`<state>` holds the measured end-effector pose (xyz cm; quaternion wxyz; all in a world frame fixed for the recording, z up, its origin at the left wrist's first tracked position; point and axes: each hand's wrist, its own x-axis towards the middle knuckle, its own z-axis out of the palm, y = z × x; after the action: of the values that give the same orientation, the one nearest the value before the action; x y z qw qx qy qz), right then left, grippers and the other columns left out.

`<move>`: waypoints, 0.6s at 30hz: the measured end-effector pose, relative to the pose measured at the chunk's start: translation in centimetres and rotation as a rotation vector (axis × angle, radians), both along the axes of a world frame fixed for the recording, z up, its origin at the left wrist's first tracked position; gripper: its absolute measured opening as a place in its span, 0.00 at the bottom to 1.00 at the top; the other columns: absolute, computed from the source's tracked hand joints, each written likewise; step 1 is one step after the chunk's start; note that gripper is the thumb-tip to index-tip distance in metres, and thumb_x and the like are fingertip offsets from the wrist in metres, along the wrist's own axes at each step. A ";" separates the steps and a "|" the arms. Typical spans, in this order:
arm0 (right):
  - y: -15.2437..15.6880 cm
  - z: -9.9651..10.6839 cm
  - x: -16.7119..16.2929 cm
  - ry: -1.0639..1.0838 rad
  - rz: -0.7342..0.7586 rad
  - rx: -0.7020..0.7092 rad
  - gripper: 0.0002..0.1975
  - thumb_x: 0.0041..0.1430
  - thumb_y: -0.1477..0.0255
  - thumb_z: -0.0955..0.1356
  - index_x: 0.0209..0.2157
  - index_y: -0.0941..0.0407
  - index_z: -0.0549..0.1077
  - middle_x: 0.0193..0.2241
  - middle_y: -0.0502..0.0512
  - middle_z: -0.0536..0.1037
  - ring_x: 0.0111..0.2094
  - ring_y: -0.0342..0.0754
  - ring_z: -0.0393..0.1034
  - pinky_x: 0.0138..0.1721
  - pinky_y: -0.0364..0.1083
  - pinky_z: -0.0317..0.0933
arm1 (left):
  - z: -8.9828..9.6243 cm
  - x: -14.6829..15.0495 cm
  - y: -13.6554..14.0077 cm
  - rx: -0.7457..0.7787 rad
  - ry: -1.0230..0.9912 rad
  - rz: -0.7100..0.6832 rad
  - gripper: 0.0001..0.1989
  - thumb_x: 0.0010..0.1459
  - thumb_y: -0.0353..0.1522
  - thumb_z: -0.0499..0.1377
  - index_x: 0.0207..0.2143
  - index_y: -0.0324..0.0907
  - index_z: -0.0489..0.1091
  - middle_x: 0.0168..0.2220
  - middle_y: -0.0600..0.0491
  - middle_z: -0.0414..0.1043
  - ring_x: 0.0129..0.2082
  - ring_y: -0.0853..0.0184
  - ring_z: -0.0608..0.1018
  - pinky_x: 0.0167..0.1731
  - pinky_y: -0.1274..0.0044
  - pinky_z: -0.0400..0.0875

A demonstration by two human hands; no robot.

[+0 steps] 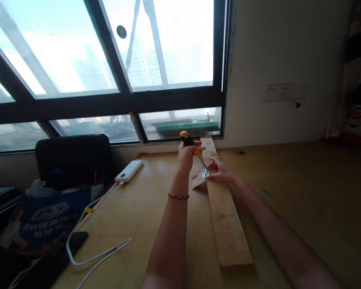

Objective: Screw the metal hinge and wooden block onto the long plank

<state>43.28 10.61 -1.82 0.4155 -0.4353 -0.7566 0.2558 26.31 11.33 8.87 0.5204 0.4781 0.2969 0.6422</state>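
Observation:
My left hand (186, 155) is wrapped round the black and orange handle of a screwdriver (187, 139). The shaft slants down to the right, its tip at a silver metal hinge (205, 173). That hinge lies at the left edge of a long wooden board (225, 216), where a small piece of wood (197, 180) sticks out to the left. Over the board, my right hand (219, 170) has thumb and fingers closing in on the hinge from the right. Whether its fingertips hold the hinge, a screw or just the board's edge is too small to make out.
On the wooden table (156, 224), a white power bank (128, 171) with a white cable (100, 257) lies at the left. A few screws (267, 192) rest at the right. Beyond the left edge are a black chair (74, 156) and a blue bag (48, 220). Window and wall border the back.

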 end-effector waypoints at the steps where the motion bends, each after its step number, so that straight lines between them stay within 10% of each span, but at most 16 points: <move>1: 0.0 0.0 0.0 0.000 0.001 -0.003 0.39 0.35 0.66 0.75 0.50 0.56 0.59 0.37 0.54 0.74 0.40 0.49 0.69 0.46 0.51 0.60 | 0.0 0.0 0.0 0.004 0.004 0.000 0.11 0.33 0.24 0.54 0.26 0.38 0.66 0.29 0.49 0.74 0.32 0.63 0.74 0.28 0.75 0.63; 18: 0.0 0.0 0.0 0.006 0.025 0.007 0.38 0.36 0.65 0.75 0.49 0.56 0.58 0.36 0.53 0.74 0.39 0.49 0.69 0.47 0.51 0.60 | -0.1 0.7 -0.2 0.183 0.176 -0.007 0.06 0.37 0.24 0.55 0.23 0.39 0.63 0.21 0.56 0.67 0.24 0.69 0.72 0.28 0.76 0.65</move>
<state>43.27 10.65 -1.85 0.4160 -0.4238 -0.7616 0.2596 27.04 11.13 8.78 0.4487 0.5790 0.2801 0.6204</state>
